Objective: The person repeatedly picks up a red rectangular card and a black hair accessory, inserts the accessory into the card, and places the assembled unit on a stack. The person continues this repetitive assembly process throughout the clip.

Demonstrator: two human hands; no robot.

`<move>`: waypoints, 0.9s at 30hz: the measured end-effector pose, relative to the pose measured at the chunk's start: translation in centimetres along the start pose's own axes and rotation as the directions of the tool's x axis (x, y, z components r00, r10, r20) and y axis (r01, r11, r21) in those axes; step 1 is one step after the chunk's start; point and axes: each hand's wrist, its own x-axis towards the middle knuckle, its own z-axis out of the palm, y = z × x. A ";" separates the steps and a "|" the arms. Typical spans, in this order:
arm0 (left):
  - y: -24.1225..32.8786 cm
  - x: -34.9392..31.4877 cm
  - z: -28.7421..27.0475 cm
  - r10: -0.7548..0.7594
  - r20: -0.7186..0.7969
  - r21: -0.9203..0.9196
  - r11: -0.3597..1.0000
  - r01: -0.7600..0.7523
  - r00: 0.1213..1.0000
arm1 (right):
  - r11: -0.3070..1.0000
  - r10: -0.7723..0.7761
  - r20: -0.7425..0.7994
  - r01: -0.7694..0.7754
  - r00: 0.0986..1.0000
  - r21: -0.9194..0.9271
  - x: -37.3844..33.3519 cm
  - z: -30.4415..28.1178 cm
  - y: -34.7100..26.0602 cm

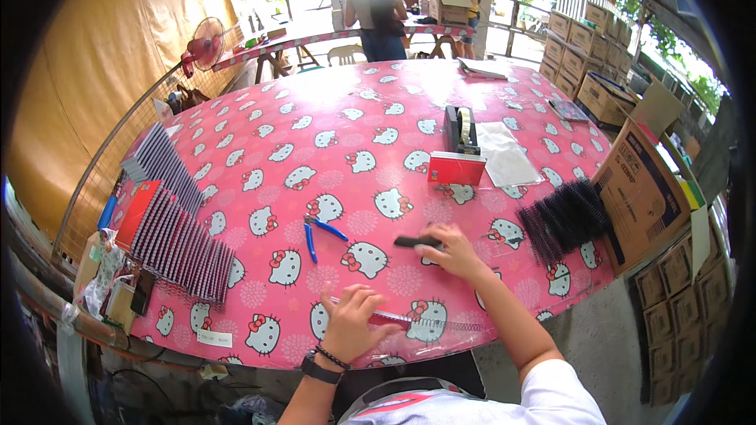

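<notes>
A small notebook (390,317) with a red spine edge lies at the near table edge. My left hand (353,316) grips it, fingers over the top and thumb along its side. A thin wire spiral coil (457,326) runs along that edge and sticks out past it to the right. Farther up, my right hand (449,252) closes on a black bar-shaped tool (409,242), held low over the tablecloth; its exact kind is unclear. Blue-handled cutting pliers (323,230) lie on the table left of it, handles spread.
Stacked spiral notebooks (177,244) stand at the left. Ahead are a tape dispenser (461,130), a red notebook (457,168) and white sheets (510,155). Black spiral coils (563,216) lie beside a cardboard box (642,197) at the right. Two people stand at a far table.
</notes>
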 end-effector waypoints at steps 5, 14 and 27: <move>-2.2 -1.9 0.8 -0.048 0.038 -0.030 0.998 0.049 0.998 | 0.743 -0.307 0.391 -0.039 0.868 0.668 -4.9 0.3 -1.6; -2.6 -1.3 1.2 -0.056 -0.017 -0.079 0.995 0.055 0.998 | 0.911 -0.106 0.344 -0.047 0.933 0.409 -4.4 -0.6 -3.2; -2.3 -1.1 1.2 -0.077 -0.032 -0.086 0.994 0.074 0.997 | 0.439 -0.166 0.325 -0.225 0.931 0.870 -5.9 0.1 -3.0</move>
